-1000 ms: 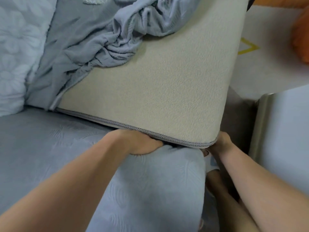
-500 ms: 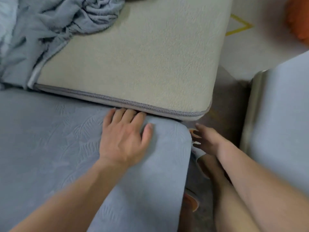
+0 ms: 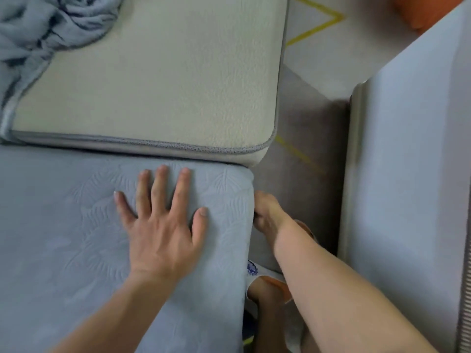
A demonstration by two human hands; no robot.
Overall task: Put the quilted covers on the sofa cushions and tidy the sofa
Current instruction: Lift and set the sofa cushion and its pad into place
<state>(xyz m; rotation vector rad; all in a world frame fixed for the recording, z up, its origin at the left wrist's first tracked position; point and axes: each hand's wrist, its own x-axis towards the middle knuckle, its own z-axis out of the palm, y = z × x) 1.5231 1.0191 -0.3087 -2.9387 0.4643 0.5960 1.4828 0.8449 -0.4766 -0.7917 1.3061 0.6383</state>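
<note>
A blue-grey quilted cover with a leaf pattern lies smooth over the near sofa cushion (image 3: 63,238). My left hand (image 3: 160,225) presses flat on it with fingers spread, near its far right corner. My right hand (image 3: 267,212) is at the cushion's right side edge, fingers curled against the cover's side; what they hold is hidden. Behind it lies a bare cream cushion (image 3: 158,80) with grey piping. A crumpled blue-grey cover (image 3: 48,26) is bunched on that cushion's far left corner.
A pale grey table or unit (image 3: 413,174) stands close on the right, leaving a narrow gap of brown floor (image 3: 305,118). A rug with yellow lines (image 3: 316,24) lies beyond. My foot in an orange-and-white slipper (image 3: 265,278) is in the gap.
The cream cushion was lifted by both hands and now lies flat. My left hand moved onto the covered cushion and spread out. My right hand came to that cushion's side edge.
</note>
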